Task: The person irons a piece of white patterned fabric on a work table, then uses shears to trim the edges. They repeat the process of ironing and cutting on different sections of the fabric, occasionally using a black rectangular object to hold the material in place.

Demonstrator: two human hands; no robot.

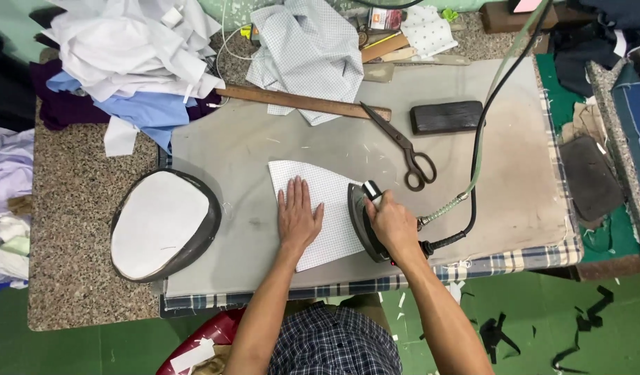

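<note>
Left hand (298,217) flat, fingers spread, palm down on a white checked fabric piece (323,208); holds nothing, only presses. Right hand (391,223) closed around the handle of a steam iron (365,221), which rests on the fabric's right edge. Fabric lies on the grey pressing pad (264,149) at the tabletop's near side. Left of it, an oval pressing form (163,223). Farther back: scissors (403,147), dark block (446,117), wooden ruler (302,103), piled shirts (132,48).

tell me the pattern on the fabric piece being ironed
White with a fine check, in the head view: fabric piece.
</note>
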